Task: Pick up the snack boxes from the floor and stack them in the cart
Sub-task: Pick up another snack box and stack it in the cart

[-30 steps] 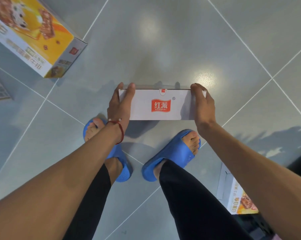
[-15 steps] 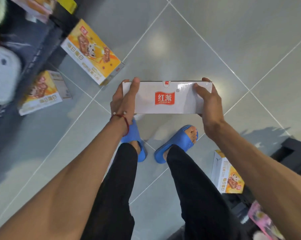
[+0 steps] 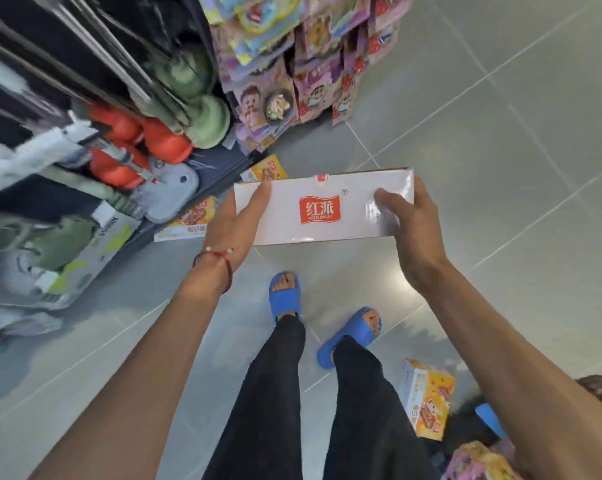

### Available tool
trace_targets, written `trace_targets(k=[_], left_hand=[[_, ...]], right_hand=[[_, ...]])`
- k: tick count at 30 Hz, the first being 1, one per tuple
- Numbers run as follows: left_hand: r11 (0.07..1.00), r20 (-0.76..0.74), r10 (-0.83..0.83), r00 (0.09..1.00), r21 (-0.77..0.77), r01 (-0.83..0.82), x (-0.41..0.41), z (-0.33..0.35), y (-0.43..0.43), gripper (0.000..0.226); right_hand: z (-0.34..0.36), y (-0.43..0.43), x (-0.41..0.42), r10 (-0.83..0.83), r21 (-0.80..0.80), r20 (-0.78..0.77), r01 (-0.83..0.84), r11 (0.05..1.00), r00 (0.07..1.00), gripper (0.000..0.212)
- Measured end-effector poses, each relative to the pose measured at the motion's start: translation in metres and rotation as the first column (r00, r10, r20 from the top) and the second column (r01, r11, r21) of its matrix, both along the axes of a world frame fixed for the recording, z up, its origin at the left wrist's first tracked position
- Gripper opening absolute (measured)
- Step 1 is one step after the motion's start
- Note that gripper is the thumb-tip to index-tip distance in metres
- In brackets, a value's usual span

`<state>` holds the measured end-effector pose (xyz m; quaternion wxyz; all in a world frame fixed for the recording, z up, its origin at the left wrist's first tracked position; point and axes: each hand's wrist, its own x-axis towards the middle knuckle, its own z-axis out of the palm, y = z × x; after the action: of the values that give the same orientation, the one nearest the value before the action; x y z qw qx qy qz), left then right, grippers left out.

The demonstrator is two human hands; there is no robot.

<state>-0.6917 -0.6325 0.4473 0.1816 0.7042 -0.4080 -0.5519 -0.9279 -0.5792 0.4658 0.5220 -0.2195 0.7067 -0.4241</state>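
I hold a white snack box (image 3: 323,207) with a red logo in the air at about waist height, its narrow side facing me. My left hand (image 3: 238,225) grips its left end, thumb on the near face. My right hand (image 3: 408,223) grips its right end, thumb on the near face. Other orange snack boxes lie on the grey tile floor: one (image 3: 427,398) at the lower right by my right foot, one (image 3: 188,221) left of the held box, and one (image 3: 266,171) just behind it. No cart is identifiable.
A dark shelf unit (image 3: 84,133) with plush toys, slippers and boxes fills the left side. A display of colourful snack packets (image 3: 292,64) stands ahead. My feet in blue slippers (image 3: 285,296) stand on the tiles. Pink packets (image 3: 479,462) sit at the lower right corner.
The box has risen from the floor to about waist height in both hands. My view has swung left and up, bringing the shelf and packet display into sight.
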Motion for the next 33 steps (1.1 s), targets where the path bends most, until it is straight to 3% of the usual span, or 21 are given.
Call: trace_targets(k=[4, 6, 11, 14, 16, 21, 28, 33], left_hand=[[0.996, -0.272, 0.066, 0.960, -0.047, -0.082, 0.034, 0.070, 0.010, 0.061], [0.988, -0.338, 0.089, 0.937, -0.086, -0.125, 0.045, 0.105, 0.020, 0.069], [0.943, -0.320, 0.177, 0.931, -0.215, -0.254, 0.058, 0.176, 0.057, 0.059], [0.905, -0.309, 0.250, 0.918, -0.263, -0.335, 0.065, 0.210, 0.084, 0.068], [0.866, -0.317, 0.315, 0.895, -0.289, -0.407, 0.069, 0.229, 0.106, 0.068], [0.723, -0.407, 0.503, 0.762, -0.286, -0.629, 0.082, 0.274, 0.161, 0.040], [0.527, -0.497, 0.618, 0.609, -0.313, -0.790, 0.130, 0.327, 0.245, 0.047], [0.407, -0.509, 0.678, 0.530, -0.341, -0.847, 0.194, 0.346, 0.316, 0.044]], right_hand=[[0.064, 0.002, 0.026, 0.038, -0.032, 0.015, -0.038, 0.999, 0.999, 0.039], [0.091, 0.008, 0.037, 0.061, -0.043, 0.037, -0.059, 0.997, 0.997, 0.046], [0.142, 0.018, 0.053, 0.166, -0.105, 0.090, -0.157, 0.982, 0.982, 0.024], [0.175, 0.019, 0.060, 0.258, -0.155, 0.082, -0.243, 0.958, 0.963, 0.036], [0.198, 0.021, 0.064, 0.339, -0.200, 0.063, -0.321, 0.926, 0.939, 0.044], [0.252, 0.038, 0.088, 0.508, -0.354, 0.017, -0.470, 0.809, 0.861, 0.043], [0.309, 0.077, 0.161, 0.661, -0.451, -0.086, -0.621, 0.641, 0.745, 0.064], [0.327, 0.123, 0.239, 0.752, -0.472, -0.104, -0.697, 0.540, 0.651, 0.045]])
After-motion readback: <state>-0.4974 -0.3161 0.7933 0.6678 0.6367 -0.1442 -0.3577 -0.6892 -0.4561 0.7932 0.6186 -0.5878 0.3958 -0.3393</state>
